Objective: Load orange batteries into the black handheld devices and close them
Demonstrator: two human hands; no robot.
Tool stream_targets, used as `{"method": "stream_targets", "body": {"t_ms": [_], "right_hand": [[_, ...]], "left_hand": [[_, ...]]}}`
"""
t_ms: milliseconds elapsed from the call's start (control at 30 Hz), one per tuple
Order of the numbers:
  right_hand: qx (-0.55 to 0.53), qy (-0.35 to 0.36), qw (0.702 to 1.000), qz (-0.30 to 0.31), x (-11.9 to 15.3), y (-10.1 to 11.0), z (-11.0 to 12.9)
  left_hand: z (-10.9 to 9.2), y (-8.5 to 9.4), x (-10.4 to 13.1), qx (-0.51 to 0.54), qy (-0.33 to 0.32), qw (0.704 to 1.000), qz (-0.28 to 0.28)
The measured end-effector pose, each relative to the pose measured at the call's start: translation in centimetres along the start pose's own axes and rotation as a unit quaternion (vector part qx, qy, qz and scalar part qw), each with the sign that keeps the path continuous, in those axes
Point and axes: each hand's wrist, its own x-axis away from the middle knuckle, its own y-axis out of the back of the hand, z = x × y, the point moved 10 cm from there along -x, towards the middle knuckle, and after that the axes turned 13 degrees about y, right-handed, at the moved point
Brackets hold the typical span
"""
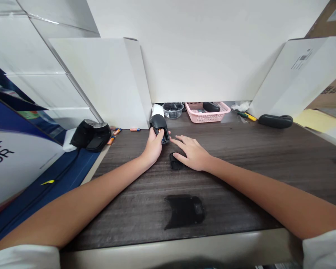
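Observation:
My left hand [154, 146] grips a black device [159, 122] with an open compartment facing up; its thumb rests at the compartment, where something small and blue shows. Just to the right, my right hand [192, 152] is spread low over the table, palm down, with nothing held. Its thumb touches or lies over a small black part [176, 162] on the wood. Nearer the front edge lies a flat black cover [184, 211] with a notched left end.
On the dark table [240, 149], a clear bowl [173, 110], a pink basket [205, 116], a yellow-handled tool [249, 116] and a black case [275, 121] line the back. Orange batteries [134, 129] and black shoe-like objects [91, 135] are at left.

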Motion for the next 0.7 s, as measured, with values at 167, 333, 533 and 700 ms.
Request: {"method": "stream_targets", "body": {"t_ms": [167, 333, 533, 700], "right_hand": [[0.001, 0.005, 1.000, 0.005, 0.0, -0.2, -0.2], [-0.002, 0.008, 1.000, 0.006, 0.0, -0.2, -0.1], [-0.008, -0.021, 0.999, -0.038, 0.1, 0.5, -0.7], [-0.015, -0.038, 0.997, -0.058, 0.3, 0.9, -1.2]], "left_hand": [[-2.2, 0.3, 1.1, -0.101, -0.075, 0.992, -0.027], [-1.9, 0.8, 0.4, -0.120, -0.057, 0.991, -0.026], [0.2, -0.6, -0.9, -0.003, 0.054, 0.995, 0.079], [0.3, -2.5, 0.4, 0.009, 0.075, 0.988, 0.134]]}}
